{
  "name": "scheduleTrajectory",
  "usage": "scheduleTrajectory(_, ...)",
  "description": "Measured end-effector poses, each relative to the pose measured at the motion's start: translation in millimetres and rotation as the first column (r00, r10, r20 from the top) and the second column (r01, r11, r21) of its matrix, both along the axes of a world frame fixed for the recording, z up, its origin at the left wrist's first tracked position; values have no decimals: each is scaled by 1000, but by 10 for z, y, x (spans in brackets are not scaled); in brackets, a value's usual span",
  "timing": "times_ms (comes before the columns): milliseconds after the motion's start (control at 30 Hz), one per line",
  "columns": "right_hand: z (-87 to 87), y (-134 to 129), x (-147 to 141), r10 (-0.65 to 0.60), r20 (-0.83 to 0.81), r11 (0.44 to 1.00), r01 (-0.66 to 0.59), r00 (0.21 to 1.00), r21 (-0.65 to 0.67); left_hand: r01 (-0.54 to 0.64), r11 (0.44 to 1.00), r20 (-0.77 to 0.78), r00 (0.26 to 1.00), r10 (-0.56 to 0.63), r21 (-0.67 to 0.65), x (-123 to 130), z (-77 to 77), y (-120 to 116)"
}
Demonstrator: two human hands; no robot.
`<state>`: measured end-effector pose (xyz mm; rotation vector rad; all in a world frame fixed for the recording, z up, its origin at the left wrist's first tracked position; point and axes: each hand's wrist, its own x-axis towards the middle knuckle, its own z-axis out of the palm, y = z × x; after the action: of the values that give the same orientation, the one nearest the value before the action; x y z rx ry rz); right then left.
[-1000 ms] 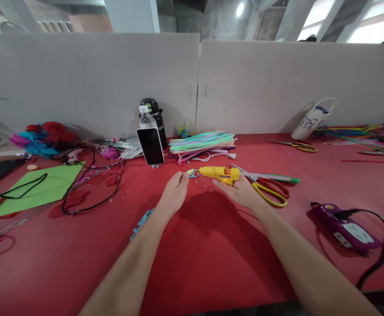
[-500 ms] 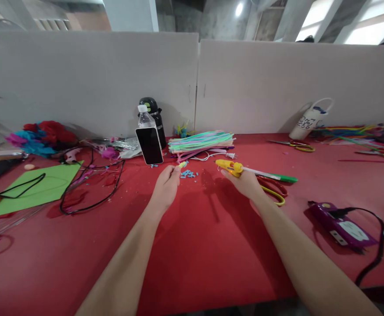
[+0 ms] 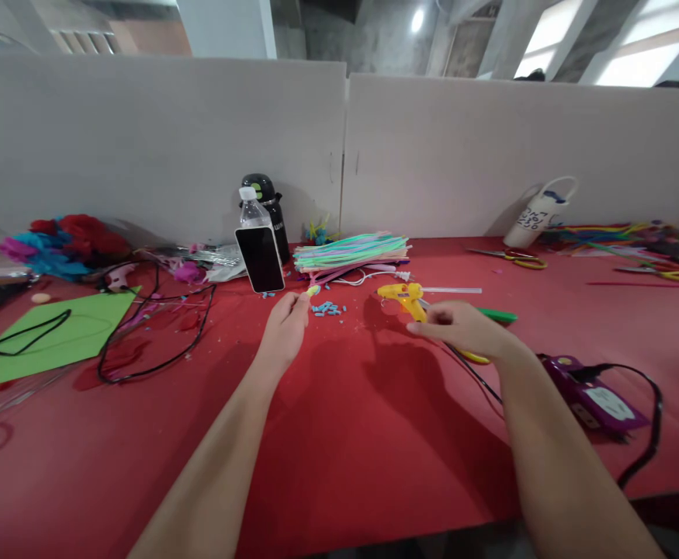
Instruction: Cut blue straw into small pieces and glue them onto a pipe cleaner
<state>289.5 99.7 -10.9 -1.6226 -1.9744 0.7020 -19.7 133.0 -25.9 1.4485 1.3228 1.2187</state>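
Observation:
My left hand [image 3: 285, 322] pinches a small yellow and light-blue piece [image 3: 314, 291], whose kind I cannot make out; its lower part is hidden by the fingers. Just right of it, short blue bits [image 3: 327, 309] lie in a loose pile on the red table. A yellow hot glue gun [image 3: 402, 294] rests on the table, nozzle to the left, a clear glue stick [image 3: 452, 290] poking out of its back. Beside the gun's handle is my right hand [image 3: 461, 326], thumb and fingers apart, with nothing in it. Behind it, scissors and a green object [image 3: 499, 315] are partly covered.
Pastel pipe cleaners [image 3: 354, 255] lie in a bundle at the back. A phone [image 3: 260, 258] leans on a clear bottle [image 3: 249, 208] before a black flask [image 3: 278, 221]. A purple power box [image 3: 598, 400] sits right; green paper [image 3: 53, 334] and a black cord [image 3: 158, 378] lie left.
My right hand has let go of the glue gun, which now lies on the table, and has drawn back slightly to the right. My left hand still holds the small piece.

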Motion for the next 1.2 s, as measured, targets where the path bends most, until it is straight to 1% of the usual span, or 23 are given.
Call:
scheduleTrajectory(33, 22, -18, -101, 141, -94, 988, -146, 985, -45, -4, 1000, -3, 1000, 4, 1, -1, -6, 4)
scheduleTrajectory(67, 22, -13, -226, 243, -175, 961, -262, 954, -94, -10, 1000, -4, 1000, 10, 3, -2, -12, 6)
scheduleTrajectory(100, -1, 13, -366, 293, -246, 940, -325, 924, -100, -15, 1000, -2, 1000, 15, 4, -4, -19, 6)
scheduleTrajectory(133, -44, 60, -509, 319, -275, 935, -349, 907, -65, -18, 1000, 2, 1000, 18, 4, -6, -24, 6)
scheduleTrajectory(167, -103, 122, -649, 326, -250, 942, -336, 912, 4, -19, 1000, 5, 1000, 19, 4, -8, -28, 5)
scheduleTrajectory(200, -170, 195, -777, 317, -179, 948, -306, 931, 86, -20, 1000, 7, 1000, 20, 4, -11, -30, 3)
scheduleTrajectory(233, -239, 274, -890, 278, -94, 954, -263, 956, 146, -24, 1000, 10, 1000, 24, 4, -13, -30, 2)
scheduleTrajectory(333, -402, 505, -1133, 185, -37, 962, -174, 982, 210, -53, 999, 4, 999, 53, 10, -14, -17, -4)
scheduleTrajectory(433, -470, 691, -1269, 141, 4, 961, -138, 990, 238, -72, 997, -21, 997, 73, 23, -7, 6, -14)
scheduleTrajectory(567, -516, 857, -1379, 96, 49, 966, -105, 994, 235, -80, 997, -38, 996, 81, 22, 3, 25, -28)
scheduleTrajectory(700, -593, 936, -1448, 82, 54, 968, -92, 995, 231, -80, 997, -37, 996, 80, 21, 4, 19, -32)
scheduleTrajectory(800, -632, 958, -1488, 84, 17, 969, -86, 996, 231, -74, 997, -36, 997, 74, 26, 6, 5, -33)
scheduleTrajectory(900, -596, 936, -1495, 89, -66, 968, -71, 994, 239, -62, 998, -37, 997, 63, 24, 13, -2, -40)
scheduleTrajectory(967, -528, 870, -1462, 100, -142, 968, -63, 985, 245, -63, 998, -17, 998, 63, 15, 23, 2, -49)
scheduleTrajectory(1033, -448, 750, -1396, 116, -223, 968, -60, 968, 245, -48, 999, 13, 999, 48, 11, 43, 9, -66)
scheduleTrajectory(1133, -365, 499, -1262, 143, -320, 967, -64, 936, 245, 17, 1000, 25, 1000, -17, 1, 92, 14, -103)
scheduleTrajectory(1200, -355, 339, -1178, 150, -370, 970, -64, 917, 235, 63, 998, 29, 998, -63, -15, 135, 12, -131)
